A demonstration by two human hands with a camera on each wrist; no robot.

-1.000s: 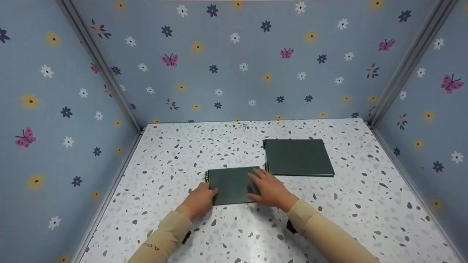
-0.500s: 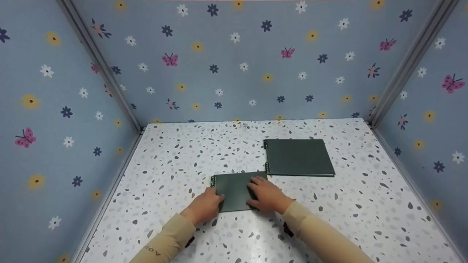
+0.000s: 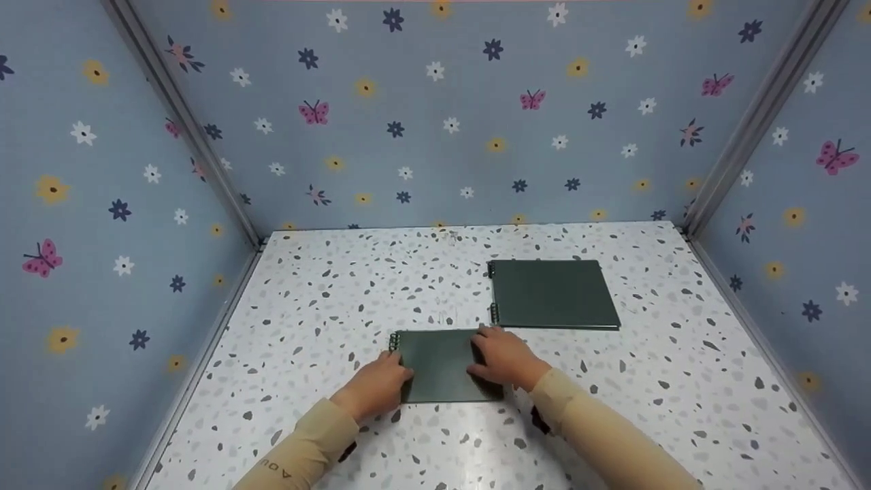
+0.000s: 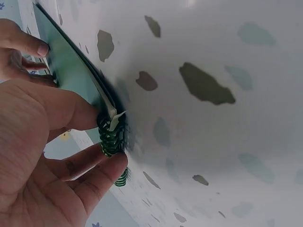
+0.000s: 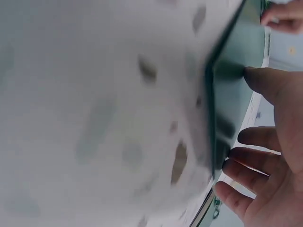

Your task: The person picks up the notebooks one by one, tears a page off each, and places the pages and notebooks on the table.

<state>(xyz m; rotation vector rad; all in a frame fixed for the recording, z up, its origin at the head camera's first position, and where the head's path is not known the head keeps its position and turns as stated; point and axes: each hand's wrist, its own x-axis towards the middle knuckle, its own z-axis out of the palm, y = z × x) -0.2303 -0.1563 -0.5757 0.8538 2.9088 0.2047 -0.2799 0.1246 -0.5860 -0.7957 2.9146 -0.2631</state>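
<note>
A smaller dark green ring-bound notebook [image 3: 439,367] lies on the speckled table, its black-green rings on the left side. My left hand [image 3: 376,384] pinches that ringed edge, thumb on the cover and fingertips against the rings [image 4: 111,137]. At the opposite end, my right hand [image 3: 509,357] touches the cover with its thumb, and its loosely bent fingers reach the far right corner. In the right wrist view its fingers [image 5: 251,172] are spread along the notebook's edge. A larger dark green ring-bound notebook [image 3: 554,294] lies flat just beyond the right hand.
The white speckled tabletop [image 3: 326,286] runs back to a blue wall [image 3: 422,156] printed with flowers and butterflies. Similar side walls with grey metal corner posts [image 3: 190,129] stand at left and right.
The smaller notebook has slid toward me and slightly right, and its tilt has straightened, both hands moving with it. The larger notebook has stayed in place.
</note>
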